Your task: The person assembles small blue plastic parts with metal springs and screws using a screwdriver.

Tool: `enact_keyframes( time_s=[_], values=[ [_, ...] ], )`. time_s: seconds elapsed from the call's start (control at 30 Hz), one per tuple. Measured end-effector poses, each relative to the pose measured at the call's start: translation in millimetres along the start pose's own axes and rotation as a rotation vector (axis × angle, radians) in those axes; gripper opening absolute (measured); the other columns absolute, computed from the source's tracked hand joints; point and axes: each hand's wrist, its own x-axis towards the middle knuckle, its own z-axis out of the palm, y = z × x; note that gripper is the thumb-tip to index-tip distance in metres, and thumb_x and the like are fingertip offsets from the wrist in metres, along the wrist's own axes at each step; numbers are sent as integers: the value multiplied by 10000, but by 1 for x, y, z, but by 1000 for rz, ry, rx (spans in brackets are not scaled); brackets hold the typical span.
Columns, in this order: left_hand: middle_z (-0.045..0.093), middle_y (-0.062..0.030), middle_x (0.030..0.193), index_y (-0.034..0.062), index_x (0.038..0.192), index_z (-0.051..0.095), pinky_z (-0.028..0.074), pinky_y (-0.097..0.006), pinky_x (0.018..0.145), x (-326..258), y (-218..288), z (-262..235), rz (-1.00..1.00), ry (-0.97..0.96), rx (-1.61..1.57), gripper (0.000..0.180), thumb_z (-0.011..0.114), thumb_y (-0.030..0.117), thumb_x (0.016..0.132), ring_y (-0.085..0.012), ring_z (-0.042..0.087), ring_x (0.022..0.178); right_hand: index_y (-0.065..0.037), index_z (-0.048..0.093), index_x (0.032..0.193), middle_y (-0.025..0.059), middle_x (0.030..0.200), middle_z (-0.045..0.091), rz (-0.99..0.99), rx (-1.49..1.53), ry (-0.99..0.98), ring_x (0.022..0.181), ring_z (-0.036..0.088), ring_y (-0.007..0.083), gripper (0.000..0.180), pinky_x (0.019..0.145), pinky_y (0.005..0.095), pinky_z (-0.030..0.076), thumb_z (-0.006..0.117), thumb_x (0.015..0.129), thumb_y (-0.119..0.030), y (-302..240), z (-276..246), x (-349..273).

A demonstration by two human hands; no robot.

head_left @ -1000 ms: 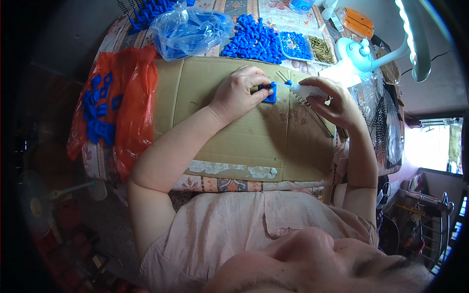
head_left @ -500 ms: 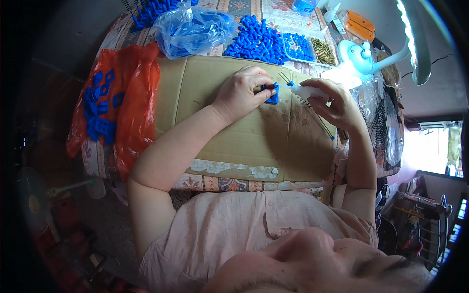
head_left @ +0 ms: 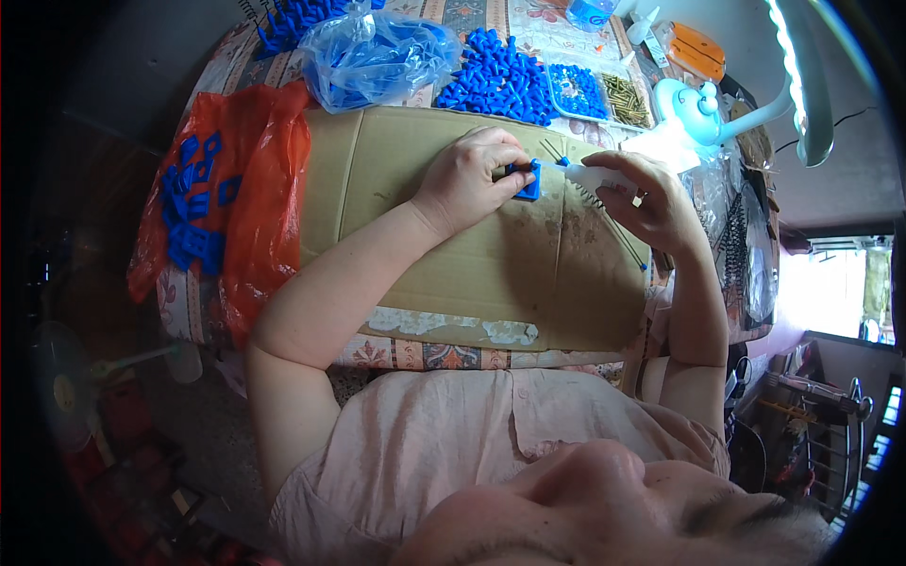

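Nearest to me, the person in a pale pink short-sleeved shirt [head_left: 472,443] leans over the counter [head_left: 189,302], both bare forearms reaching forward across a flat sheet of brown corrugated cardboard [head_left: 472,255] that covers most of the patterned cloth beneath.

On that cardboard, the left hand [head_left: 467,179] curls around a small blue plastic block [head_left: 527,181], its fingers bent in and pinching the piece from the left side so that only the right end of it shows. Just beside it, the right hand [head_left: 651,203] grips a small white plastic squeeze bottle [head_left: 596,176], fingers wrapped closed around its body, and the bottle's blue tip [head_left: 557,162] points left and sits touching or almost touching the block; I cannot tell which. A few thin dark wires [head_left: 613,226] lie on the cardboard under the right hand.

To the left, an orange-red plastic bag [head_left: 255,217] spreads over the counter's edge with loose flat blue plastic pieces [head_left: 193,212] lying on it.

Farther back, a clear blue plastic bag [head_left: 377,57] sits bunched up, with a heap of small blue plastic parts [head_left: 495,80] beside it, then a shallow clear tray of blue bits [head_left: 576,90] and a tray of brass-coloured pieces [head_left: 625,99]. At the far right stands a light blue desk lamp [head_left: 698,104], its lit arm curving overhead.
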Motion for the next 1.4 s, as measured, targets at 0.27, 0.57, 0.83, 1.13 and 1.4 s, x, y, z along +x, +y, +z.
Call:
enact_keyframes(
  time_s=[0.27, 0.57, 0.83, 1.13, 1.4],
  values=[
    [631, -104, 946, -1, 878, 649, 488, -336, 794, 0, 0, 0, 14, 2, 13, 153, 729, 97, 793, -255, 614, 875, -40, 630, 1105, 111, 821, 644, -12, 3, -2, 715, 612, 238, 328, 667, 336, 475, 633, 777, -19, 1, 0, 1],
    [634, -98, 940, 7, 875, 661, 496, -338, 789, 0, -2, 0, 16, 4, 15, 145, 725, 112, 799, -249, 617, 868, -30, 630, 1093, 147, 915, 683, 27, 0, -7, 802, 672, 283, 325, 719, 365, 523, 654, 770, -58, -3, -3, 1],
    [634, -98, 933, 9, 872, 661, 496, -334, 779, 0, -1, 1, 23, 17, 11, 142, 728, 108, 795, -251, 618, 860, -35, 630, 1103, 115, 851, 655, 28, 1, -23, 758, 626, 231, 324, 704, 340, 481, 624, 780, -17, -2, -2, 1],
    [633, -103, 928, 6, 866, 652, 493, -340, 778, 0, -1, 1, 18, 15, 17, 147, 736, 92, 781, -260, 615, 857, -32, 628, 1116, 109, 889, 661, 66, 48, -19, 792, 628, 227, 336, 727, 334, 481, 628, 781, -18, -3, -3, -1],
    [633, -102, 930, 3, 871, 653, 485, -343, 797, 0, -1, 0, 16, 14, 10, 152, 734, 93, 779, -262, 609, 879, -29, 625, 1114, 107, 870, 653, 64, 21, -32, 778, 623, 225, 325, 711, 328, 478, 626, 789, -19, -1, -1, -1]
  ],
)
